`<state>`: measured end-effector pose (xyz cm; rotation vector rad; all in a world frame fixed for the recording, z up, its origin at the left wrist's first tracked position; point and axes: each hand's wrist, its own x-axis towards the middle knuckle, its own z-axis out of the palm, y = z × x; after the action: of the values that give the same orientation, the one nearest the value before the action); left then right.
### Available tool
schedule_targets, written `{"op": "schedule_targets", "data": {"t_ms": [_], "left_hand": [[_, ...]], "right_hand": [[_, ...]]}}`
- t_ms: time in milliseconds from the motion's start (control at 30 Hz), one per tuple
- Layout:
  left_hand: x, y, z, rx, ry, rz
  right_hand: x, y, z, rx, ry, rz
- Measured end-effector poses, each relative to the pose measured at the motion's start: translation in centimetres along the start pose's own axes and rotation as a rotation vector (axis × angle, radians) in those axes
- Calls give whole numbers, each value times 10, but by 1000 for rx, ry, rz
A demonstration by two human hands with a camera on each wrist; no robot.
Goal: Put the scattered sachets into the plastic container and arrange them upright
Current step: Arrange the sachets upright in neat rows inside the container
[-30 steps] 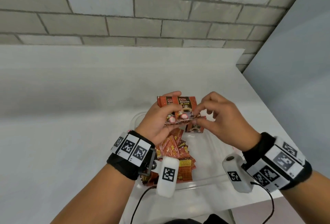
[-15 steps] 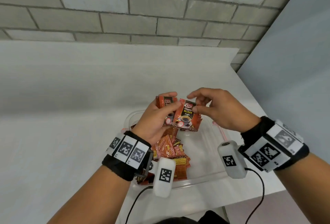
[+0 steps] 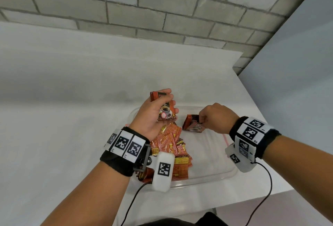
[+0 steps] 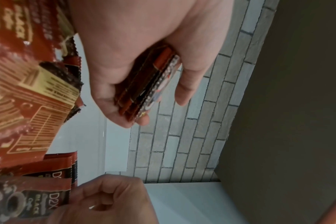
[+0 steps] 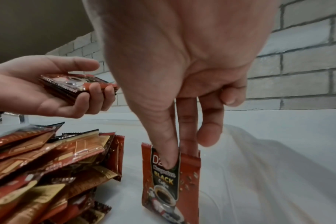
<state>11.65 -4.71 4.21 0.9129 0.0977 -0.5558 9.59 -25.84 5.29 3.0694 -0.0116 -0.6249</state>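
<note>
My left hand [image 3: 168, 104] grips a flat stack of red-and-black coffee sachets [image 3: 164, 113] above the far left corner of the clear plastic container [image 3: 207, 177]. In the left wrist view the stack [image 4: 150, 84] lies edge-on between thumb and fingers. To its right, my right hand [image 3: 201, 119] pinches the top of two upright sachets [image 3: 193, 124] whose lower edge is down on the container floor. The right wrist view shows my thumb and forefinger [image 5: 177, 157] on the upright sachets [image 5: 171, 181]. A loose pile of sachets [image 3: 171, 146] lies in the container's left half.
The container sits on a white table [image 3: 63, 117] near its front right corner; the table edge [image 3: 252, 103] runs close along the right. A grey brick wall [image 3: 162, 9] stands behind. The pile [image 5: 48, 166] lies just left of the upright sachets.
My right hand has drawn sachets off the stack in my left hand and carried them right and down into the container. My left hand keeps the stack, held slightly farther back.
</note>
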Motion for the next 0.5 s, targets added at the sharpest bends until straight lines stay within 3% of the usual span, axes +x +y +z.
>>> {"op": "schedule_targets", "data": {"t_ms": [500], "left_hand": [[-1, 2, -4, -9, 15, -7]], "right_hand": [[8, -18, -4, -191, -7, -39]]}}
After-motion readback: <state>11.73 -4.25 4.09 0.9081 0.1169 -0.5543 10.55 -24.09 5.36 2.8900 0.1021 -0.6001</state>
